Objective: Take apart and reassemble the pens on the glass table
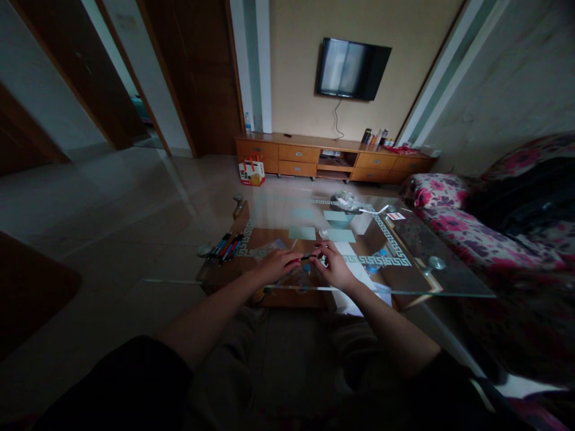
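Above the near edge of a glass table (pixel 287 211), a slim pen (pixel 307 257) with red and dark parts lies level between my two hands. My left hand (pixel 272 267) is closed on its red end. At the other end, the fingertips of my right hand (pixel 335 269) pinch the pen, so the tip is partly hidden. To the left, several pens (pixel 224 246) in black, blue and red lie side by side on the glass. White paper (pixel 344 251) is beyond and below my right hand.
A bowl (pixel 340 219) and a crumpled clear plastic bag (pixel 345 200) are toward the table's far side. A red and white card (pixel 396 216) lies at the far right. A floral sofa (pixel 449 224) stands to the right; a low wooden cabinet (pixel 296 153) lines the wall.
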The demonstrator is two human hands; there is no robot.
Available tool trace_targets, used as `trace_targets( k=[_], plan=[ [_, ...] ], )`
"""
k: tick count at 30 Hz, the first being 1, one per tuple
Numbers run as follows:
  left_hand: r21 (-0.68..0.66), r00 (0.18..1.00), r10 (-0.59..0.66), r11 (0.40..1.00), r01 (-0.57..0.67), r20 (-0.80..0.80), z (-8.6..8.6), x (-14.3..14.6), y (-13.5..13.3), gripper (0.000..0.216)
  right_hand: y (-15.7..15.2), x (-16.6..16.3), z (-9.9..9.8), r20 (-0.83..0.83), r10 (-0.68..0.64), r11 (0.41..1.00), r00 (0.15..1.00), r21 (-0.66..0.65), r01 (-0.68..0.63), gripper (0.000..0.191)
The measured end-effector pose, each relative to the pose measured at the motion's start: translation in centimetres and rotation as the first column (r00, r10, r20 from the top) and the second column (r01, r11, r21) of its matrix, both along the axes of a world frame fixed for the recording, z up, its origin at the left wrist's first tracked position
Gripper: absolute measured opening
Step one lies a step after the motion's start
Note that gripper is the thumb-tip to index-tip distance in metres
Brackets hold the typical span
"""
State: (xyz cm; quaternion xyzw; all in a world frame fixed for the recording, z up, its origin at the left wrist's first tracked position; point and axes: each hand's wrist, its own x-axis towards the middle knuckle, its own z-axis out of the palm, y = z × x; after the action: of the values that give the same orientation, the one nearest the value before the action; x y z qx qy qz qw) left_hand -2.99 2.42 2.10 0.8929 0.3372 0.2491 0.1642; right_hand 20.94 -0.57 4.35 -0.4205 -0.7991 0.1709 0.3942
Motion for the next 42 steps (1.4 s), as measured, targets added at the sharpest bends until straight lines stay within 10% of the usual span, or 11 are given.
trace_targets(
  k=[33, 42],
  plan=[
    [0.01, 0.999, 0.034, 0.999, -0.034, -0.014, 0.6, -0.1, -0.3, 0.034, 1.8, 3.6, 0.3, -0.349, -0.392, 0.918, 0.851, -0.209, 0.337, 0.04],
    [0.03, 0.999, 0.054, 0.998, -0.054, -0.002, 0.0, -0.3, 0.0, 0.032, 2.6, 9.2, -1.8, 0.014, -0.448, 0.882, 0.894, -0.154, 0.445, 0.027]
  ],
)
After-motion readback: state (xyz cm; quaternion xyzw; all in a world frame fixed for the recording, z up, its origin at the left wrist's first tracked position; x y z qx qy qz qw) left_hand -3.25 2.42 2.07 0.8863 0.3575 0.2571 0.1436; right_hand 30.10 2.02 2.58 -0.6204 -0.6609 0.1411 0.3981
